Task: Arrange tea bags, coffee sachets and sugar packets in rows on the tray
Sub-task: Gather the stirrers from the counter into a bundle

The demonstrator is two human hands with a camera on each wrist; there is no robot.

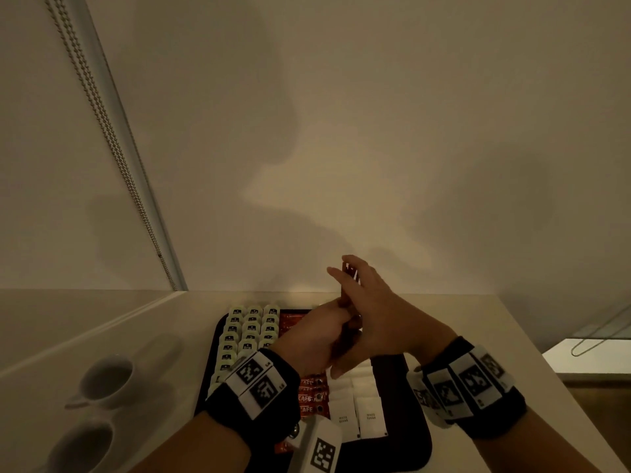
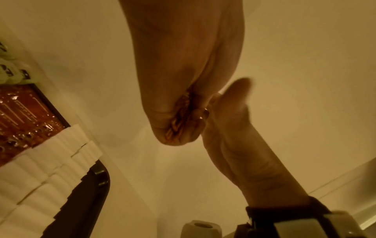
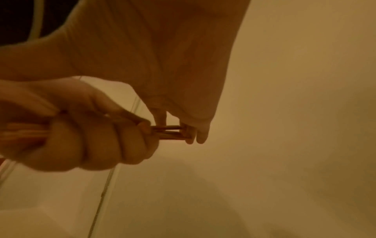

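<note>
Red foil is what both hands are busy with: the left hand (image 1: 307, 339) has its fingers curled round the lower end of a small bundle of coffee sachets (image 1: 348, 285), held upright above the middle of the tray (image 1: 406, 425), while the right hand (image 1: 375, 319) lies along the bundle with fingers nearly straight, tips touching its top end. The step looks like squaring the stack, so it is best to tap the ends level against the flat right palm, keep the left grip light enough for the sachets to slide into line, then lay them down overlapped onto the red row (image 1: 312, 394) at 6 o'clock from the hands. On the tray, tea bags (image 1: 251, 327) fill the columns at 9 o'clock, and sugar packets (image 1: 367, 418) sit at 5 o'clock. Writing: "CAFE" shows on the laid sachets, likely the end of a longer brand name; "WHITE SUGAR" on the packets; the tea labels are too small to read. Two cups (image 1: 106, 380) stand on the surface (image 1: 478, 336) at 8 o'clock.
</note>
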